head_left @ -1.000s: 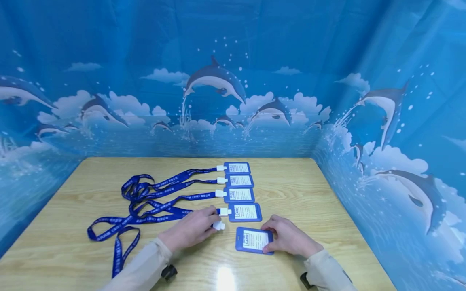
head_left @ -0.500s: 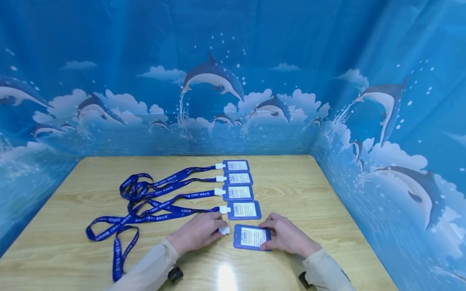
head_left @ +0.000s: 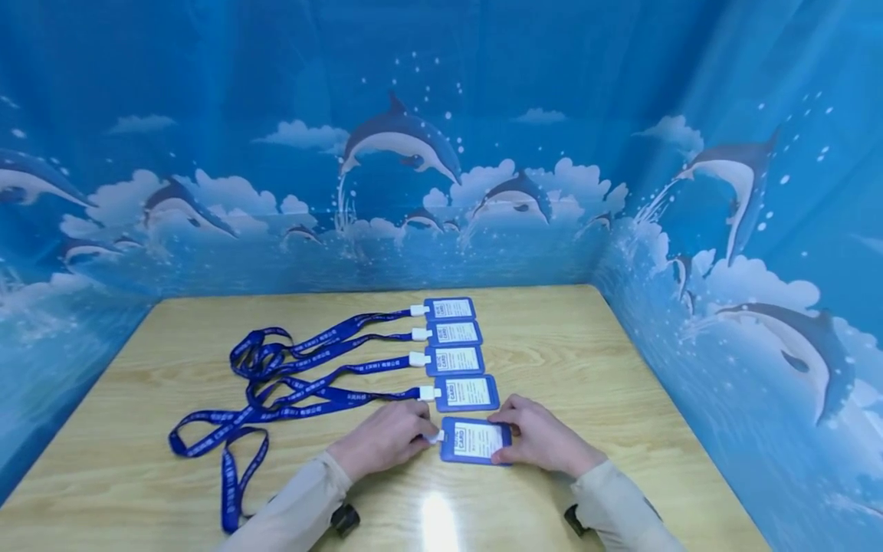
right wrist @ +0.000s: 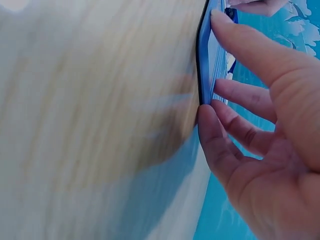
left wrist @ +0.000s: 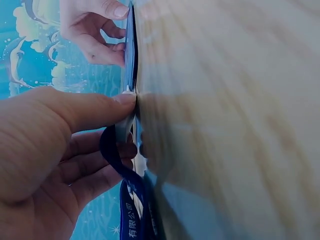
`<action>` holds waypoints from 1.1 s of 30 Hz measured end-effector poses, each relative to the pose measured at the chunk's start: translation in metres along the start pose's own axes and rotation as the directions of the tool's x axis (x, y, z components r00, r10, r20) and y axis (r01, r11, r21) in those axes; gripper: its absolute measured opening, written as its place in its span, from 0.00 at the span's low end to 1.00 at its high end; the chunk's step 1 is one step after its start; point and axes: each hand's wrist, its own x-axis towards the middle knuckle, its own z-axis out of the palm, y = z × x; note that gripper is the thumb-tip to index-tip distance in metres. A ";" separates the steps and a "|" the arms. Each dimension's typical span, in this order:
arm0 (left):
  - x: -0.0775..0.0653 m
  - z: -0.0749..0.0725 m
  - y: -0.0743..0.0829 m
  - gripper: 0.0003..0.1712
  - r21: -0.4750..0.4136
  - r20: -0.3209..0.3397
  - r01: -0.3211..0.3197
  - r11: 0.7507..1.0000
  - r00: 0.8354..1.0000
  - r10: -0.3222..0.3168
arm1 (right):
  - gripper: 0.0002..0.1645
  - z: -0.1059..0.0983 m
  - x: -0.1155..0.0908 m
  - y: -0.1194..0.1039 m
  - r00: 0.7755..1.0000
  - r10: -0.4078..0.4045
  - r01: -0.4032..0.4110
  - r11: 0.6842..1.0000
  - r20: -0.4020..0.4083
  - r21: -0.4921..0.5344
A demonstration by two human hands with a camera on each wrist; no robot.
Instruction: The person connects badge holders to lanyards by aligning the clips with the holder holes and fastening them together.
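Flat on the table, badge holder (head_left: pixel 475 441) lies between both hands' fingers.

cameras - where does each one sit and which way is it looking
Head: sits above, faces forward and down at the table; both forearms, left hand and right hand show.
Left wrist: beside the left hand, looks along the tabletop at the white clip it pinches.
Right wrist: beside the right hand, looks at the badge holder edge.
Shared: all three show the badge holder.
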 end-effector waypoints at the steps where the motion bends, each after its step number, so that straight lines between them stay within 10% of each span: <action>1: 0.000 0.000 0.000 0.11 0.006 -0.002 0.001 1.000 1.000 -0.001 | 0.36 0.001 0.000 -0.001 1.000 -0.007 0.007 1.000 -0.006 -0.001; 33: -0.012 -0.001 0.004 0.13 0.046 0.072 0.032 0.998 0.997 -0.036 | 0.41 0.023 0.003 -0.010 0.995 0.101 -0.101 0.989 0.006 0.110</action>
